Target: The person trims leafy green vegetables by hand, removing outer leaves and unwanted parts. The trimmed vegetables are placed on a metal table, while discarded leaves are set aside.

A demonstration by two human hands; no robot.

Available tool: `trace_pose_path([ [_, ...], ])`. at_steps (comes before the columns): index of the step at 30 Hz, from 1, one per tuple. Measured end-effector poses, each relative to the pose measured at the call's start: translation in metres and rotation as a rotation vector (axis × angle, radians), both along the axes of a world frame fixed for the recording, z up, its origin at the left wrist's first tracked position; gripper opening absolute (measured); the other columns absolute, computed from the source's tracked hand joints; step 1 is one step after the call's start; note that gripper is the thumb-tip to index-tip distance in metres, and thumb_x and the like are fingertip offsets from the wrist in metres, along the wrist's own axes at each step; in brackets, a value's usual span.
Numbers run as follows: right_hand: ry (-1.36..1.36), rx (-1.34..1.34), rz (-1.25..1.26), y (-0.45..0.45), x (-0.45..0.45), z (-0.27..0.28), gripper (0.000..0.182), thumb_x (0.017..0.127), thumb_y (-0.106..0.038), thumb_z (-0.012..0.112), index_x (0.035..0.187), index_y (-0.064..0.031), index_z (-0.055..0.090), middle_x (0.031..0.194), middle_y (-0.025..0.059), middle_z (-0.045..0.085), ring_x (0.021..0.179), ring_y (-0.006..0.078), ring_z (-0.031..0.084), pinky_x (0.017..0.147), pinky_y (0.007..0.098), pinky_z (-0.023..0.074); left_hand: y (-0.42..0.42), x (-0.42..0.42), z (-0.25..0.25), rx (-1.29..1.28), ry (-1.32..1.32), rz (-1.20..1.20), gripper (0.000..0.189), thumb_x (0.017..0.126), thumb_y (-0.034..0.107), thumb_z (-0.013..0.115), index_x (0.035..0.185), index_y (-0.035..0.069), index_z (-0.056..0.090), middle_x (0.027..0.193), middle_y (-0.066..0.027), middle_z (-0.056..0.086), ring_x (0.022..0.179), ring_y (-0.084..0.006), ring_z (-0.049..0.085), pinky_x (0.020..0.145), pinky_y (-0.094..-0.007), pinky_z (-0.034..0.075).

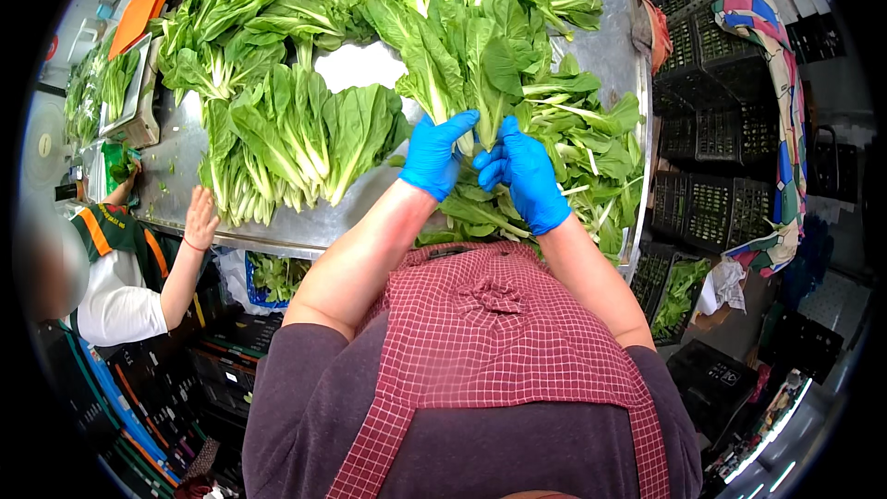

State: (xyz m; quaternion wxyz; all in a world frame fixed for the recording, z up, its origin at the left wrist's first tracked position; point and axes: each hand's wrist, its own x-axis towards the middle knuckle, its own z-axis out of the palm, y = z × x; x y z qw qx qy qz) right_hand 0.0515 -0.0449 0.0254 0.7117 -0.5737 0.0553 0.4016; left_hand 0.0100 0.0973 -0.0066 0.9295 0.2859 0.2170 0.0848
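My left hand, in a blue glove, grips a head of leafy greens by its pale stem end, the thumb laid across it. The leaves point away from me over the pile. My right hand, gloved alike, has its fingers curled at the base of a broad leaf beside that head. Whether those fingers pinch the leaf is unclear. Below and right of my hands lie loose leaves and stalks. A row of greens, stems towards me, lies on the metal table to the left.
A large heap of greens covers the table's far side. At left, a co-worker stands by the table, one bare hand raised near the row. A scale holds greens beyond. Black crates are stacked at right.
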Motion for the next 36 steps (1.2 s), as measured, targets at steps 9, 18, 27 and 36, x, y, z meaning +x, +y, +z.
trace_pose_path([
  [9,-0.15,-0.09,-0.157,0.006,-0.008,-0.009,0.016,0.093,-0.017,0.061,0.097,-0.0025,0.058,0.08,0.0094,0.066,0.062,0.0158,0.063,0.055,0.0275,0.052,-0.012,0.0,0.001,0.066,0.08,0.17,0.03,0.081,0.0,0.068,0.109,0.004,0.058,0.087,-0.0041,0.064,0.077,-0.0146,0.063,0.067,-0.0282,0.051],
  [18,-0.119,0.133,-0.317,0.02,-0.024,-0.009,0.016,0.095,-0.02,0.06,0.098,-0.0043,0.056,0.081,0.0098,0.065,0.062,0.0163,0.062,0.055,0.0296,0.053,0.0,-0.013,-0.001,-0.188,-0.049,0.169,0.033,0.085,0.002,0.063,0.117,0.005,0.055,0.104,-0.0083,0.063,0.094,-0.02,0.062,0.08,-0.0335,0.052],
  [27,0.223,0.152,-0.038,-0.009,-0.004,0.003,0.034,0.097,-0.031,0.055,0.114,-0.002,0.059,0.088,0.0093,0.066,0.066,0.0162,0.061,0.063,0.0289,0.0524,0.061,-0.027,-0.004,-0.071,0.005,0.269,0.03,0.085,0.001,0.063,0.113,0.0,0.057,0.104,-0.0109,0.064,0.094,-0.0212,0.065,0.081,-0.0344,0.057],
  [36,-0.471,-0.177,0.261,0.071,0.074,-0.046,0.045,0.089,-0.015,0.062,0.131,-0.0022,0.05,0.09,0.0111,0.066,0.071,0.0176,0.065,0.064,0.0301,0.0535,0.08,-0.065,-0.03,0.377,0.203,0.15,0.046,0.082,0.0,0.065,0.125,0.001,0.051,0.107,-0.0085,0.063,0.092,-0.0194,0.063,0.079,-0.032,0.052],
])
